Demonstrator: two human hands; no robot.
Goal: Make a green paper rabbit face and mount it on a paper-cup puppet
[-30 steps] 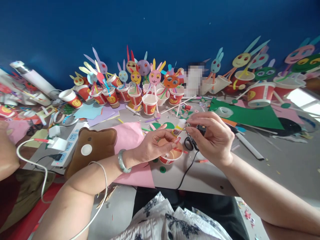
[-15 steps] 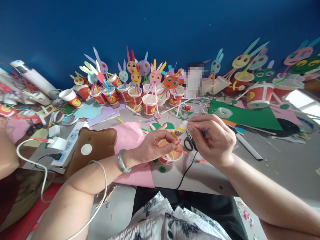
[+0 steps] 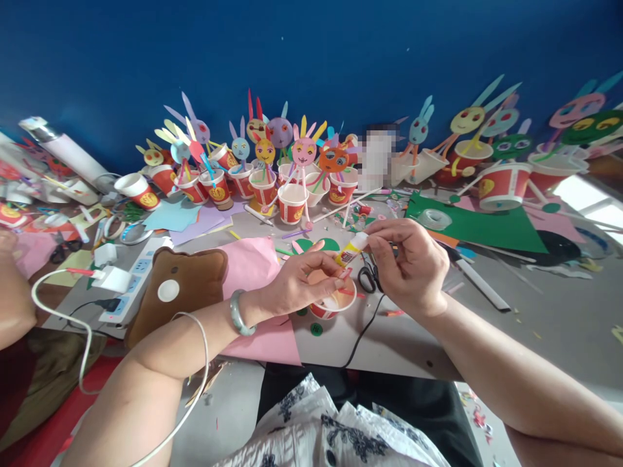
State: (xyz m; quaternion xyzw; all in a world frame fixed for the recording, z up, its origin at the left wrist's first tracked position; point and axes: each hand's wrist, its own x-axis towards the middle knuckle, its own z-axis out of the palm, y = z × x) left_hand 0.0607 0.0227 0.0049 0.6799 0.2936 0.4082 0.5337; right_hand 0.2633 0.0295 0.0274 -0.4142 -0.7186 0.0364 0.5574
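Note:
My left hand [image 3: 302,280] pinches the lower end of a small yellow-and-white glue stick [image 3: 350,250] above a red paper cup [image 3: 332,303]. My right hand [image 3: 407,263] pinches the white top end of the same glue stick, fingers curled. A thin red paper strip [image 3: 346,292] lies across the cup's mouth under my left fingers. Black scissors [image 3: 368,277] lie on the grey table [image 3: 535,311] just beneath my right hand. A pink paper sheet [image 3: 253,266] lies under my left wrist.
Many red paper cups with coloured paper bunny faces [image 3: 302,155] stand along the blue wall. A green sheet [image 3: 487,224] with a tape roll [image 3: 435,218] lies to the right. A brown pad [image 3: 178,288], power strip [image 3: 136,272] and white cable [image 3: 63,318] are at left, beside another person's arm [image 3: 12,292].
My right hand has shifted slightly left and closed tighter on the glue stick's top. The left hand and the cup have stayed in place.

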